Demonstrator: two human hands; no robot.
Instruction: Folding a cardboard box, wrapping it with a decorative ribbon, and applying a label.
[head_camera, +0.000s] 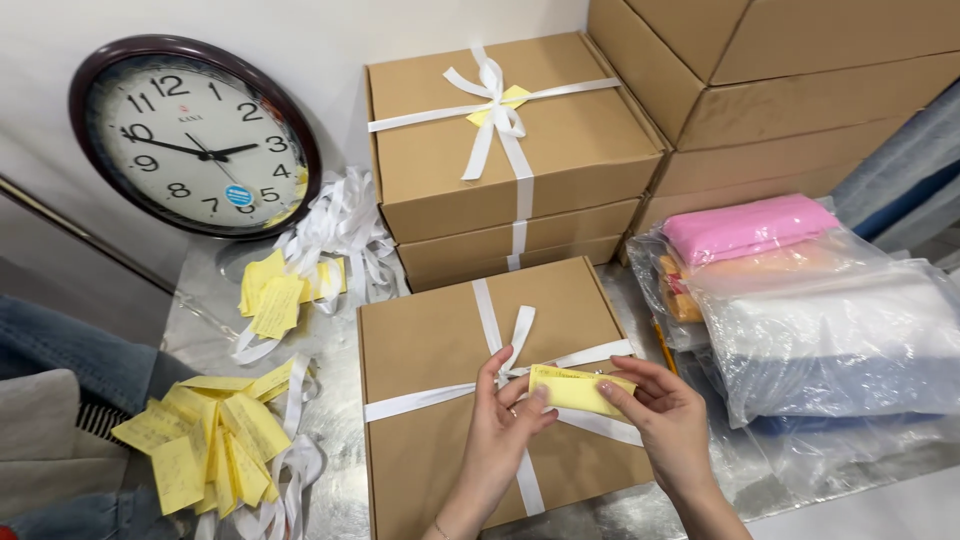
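Note:
A flat brown cardboard box (430, 360) lies in front of me, crossed by a white ribbon (420, 402) knotted near its middle. Both hands hold a small yellow paper tag (572, 388) over that knot. My left hand (500, 425) pinches the tag's left end, with a finger against the ribbon. My right hand (665, 420) grips the tag's right end from above. The writing on the tag is too small to make out.
Behind it stands a stack of brown boxes (520, 160), the top one tied with a white bow. More plain boxes (780, 90) rise at the back right. Bagged folded cloth (820, 310) lies right. Yellow tags (205, 440), loose ribbons (340, 230) and a round wall clock (195, 135) lie left.

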